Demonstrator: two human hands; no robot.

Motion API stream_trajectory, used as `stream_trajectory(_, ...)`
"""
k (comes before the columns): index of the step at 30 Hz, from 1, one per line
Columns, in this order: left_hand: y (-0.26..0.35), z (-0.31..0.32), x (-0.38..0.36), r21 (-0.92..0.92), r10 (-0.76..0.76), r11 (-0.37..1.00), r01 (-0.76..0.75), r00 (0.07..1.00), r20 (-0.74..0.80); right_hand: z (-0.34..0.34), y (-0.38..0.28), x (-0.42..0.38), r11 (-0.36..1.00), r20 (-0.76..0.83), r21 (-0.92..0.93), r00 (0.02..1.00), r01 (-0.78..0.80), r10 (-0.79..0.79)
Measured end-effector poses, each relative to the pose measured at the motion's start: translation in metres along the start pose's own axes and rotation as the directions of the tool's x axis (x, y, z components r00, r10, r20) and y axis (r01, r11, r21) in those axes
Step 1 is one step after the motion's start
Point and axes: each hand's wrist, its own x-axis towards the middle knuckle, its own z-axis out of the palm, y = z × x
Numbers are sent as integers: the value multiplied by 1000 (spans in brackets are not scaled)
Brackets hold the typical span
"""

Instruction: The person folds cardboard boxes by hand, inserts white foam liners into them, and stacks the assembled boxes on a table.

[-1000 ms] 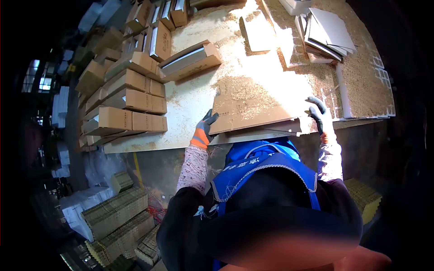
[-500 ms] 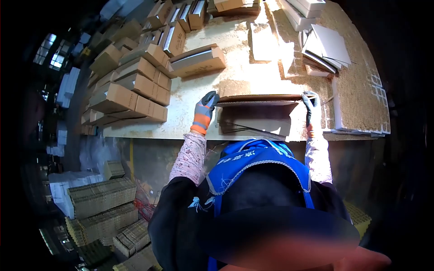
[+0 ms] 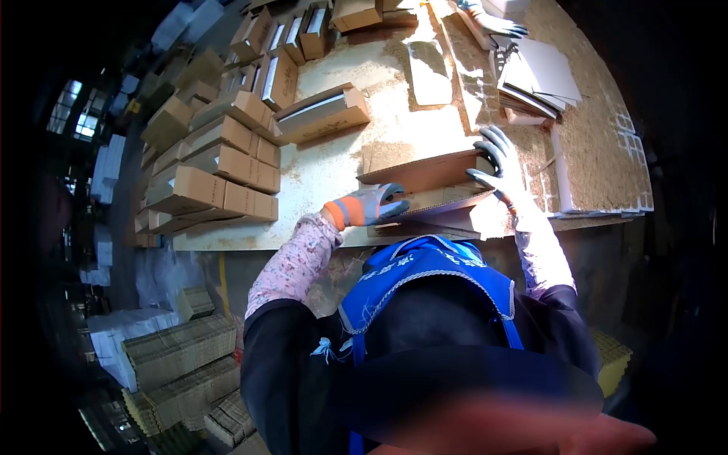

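Note:
A long brown cardboard box (image 3: 436, 173) stands with its top open at the table's near edge, its two long walls spread apart. My left hand (image 3: 370, 205), in a grey and orange glove, is at the box's left end, fingers and thumb apart over the opening. At the right end, my right hand (image 3: 500, 168) is open, with fingers spread beside the far wall and the thumb near the close wall. Flat cardboard lies partly hidden under the box.
Several filled cartons (image 3: 231, 167) stand in rows on the left, and one carton (image 3: 322, 115) lies beyond my left hand. White sheets (image 3: 542, 72) are stacked at the back right, near another person's gloved hand (image 3: 497, 26). Cardboard bundles (image 3: 182, 341) sit on the floor.
The box's flat walls have opened apart. My left hand has moved right and nearer from the box's end; my right hand has let go and spread its fingers. Another person's hand has appeared.

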Motion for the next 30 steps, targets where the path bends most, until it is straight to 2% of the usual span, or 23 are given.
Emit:
stream_trajectory(1, 1, 6, -7, -152, 157, 972, -180, 976, -151, -4, -2, -2, 999, -21, -36, 999, 38, -39)
stream_trajectory(2, 2, 10, -9, -150, 170, 970, -190, 976, -136, -10, -6, -3, 997, 1, 11, 997, 72, -72)
stream_trajectory(4, 24, 6, -14, 401, 145, 916, -5, 937, -319, -1, 5, -22, 964, 75, 266, 997, 8, -29)
stream_trajectory(5, 14, 6, -18, 550, 415, 825, -132, 801, -431, 4, 10, -31, 911, 94, 409, 995, -59, 22)
stream_trajectory(7, 5, 7, 0, 697, 562, 714, -66, 647, -515, 10, 0, -34, 853, 7, 512, 993, -103, 116)
stream_trajectory(9, -3, 6, 32, 634, 338, 773, 11, 839, -427, 13, 13, -31, 898, 44, 437, 998, -56, 41)
stream_trajectory(10, -8, 10, 41, 385, 129, 923, 1, 941, -313, 7, 0, -25, 949, 50, 314, 999, -24, 8)
stream_trajectory(11, -14, 14, 41, 375, 123, 927, 4, 942, -313, 2, -13, -17, 982, 58, 187, 998, 19, -30)
stream_trajectory(13, -7, 0, 32, 572, 406, 798, -187, 869, -283, -1, -7, -5, 977, 77, 172, 987, 125, -140)
stream_trajectory(14, -6, -3, 21, 516, 490, 785, -343, 853, -178, -4, -8, 1, 979, 132, 185, 985, 90, -115)
stream_trajectory(15, 7, -11, 13, 504, 436, 785, -360, 899, -37, -5, -10, 7, 980, 181, 195, 980, 50, -86)
stream_trajectory(16, 10, -5, 12, 514, 389, 800, -310, 920, -50, -6, -10, 13, 970, 284, 204, 956, -133, 71)
stream_trajectory(17, 12, 0, 13, 522, 338, 813, -258, 939, -62, -8, -1, 26, 900, 452, 266, 869, -346, 200)
stream_trajectory(19, 6, 5, 22, 488, 298, 846, -217, 950, -93, 3, 38, 64, 847, 551, 300, 804, -440, 223)
stream_trajectory(21, 3, -10, 18, 479, 282, 854, -201, 954, -102, 28, 60, 113, 679, 444, 254, 707, -689, 550)
stream_trajectory(23, -8, -15, 9, 477, 140, 873, -99, 989, -51, 82, 126, 148, 560, 406, 395, 685, -728, 604)
stream_trajectory(24, -15, -22, -2, 344, 193, 933, -105, 953, -233, 134, 202, 155, 817, 166, 188, 838, -545, 520)
stream_trajectory(25, -28, -22, -15, 257, 89, 966, -11, 951, -296, 163, 222, 167, 940, -37, -90, 944, -329, 327)
stream_trajectory(26, -42, -20, -30, 163, -22, 983, 84, 937, -350, 176, 244, 172, 891, -13, -340, 949, -301, 315)
stream_trajectory(27, -59, -19, -45, 62, -47, 994, 85, 890, -453, 172, 229, 186, 787, 13, -566, 952, -246, 307)
stream_trajectory(28, -73, -15, -57, -36, -81, 997, 74, 830, -552, 184, 233, 191, 756, -63, -555, 924, -348, 378)
stream_trajectory(29, -82, -3, -70, -32, -100, 995, 99, 829, -551, 197, 238, 189, 735, -201, -540, 911, -410, 360)
stream_trajectory(30, -91, 11, -84, -508, -330, 861, -3, 757, -565, 207, 241, 184, 757, -292, -524, 917, -390, 271)
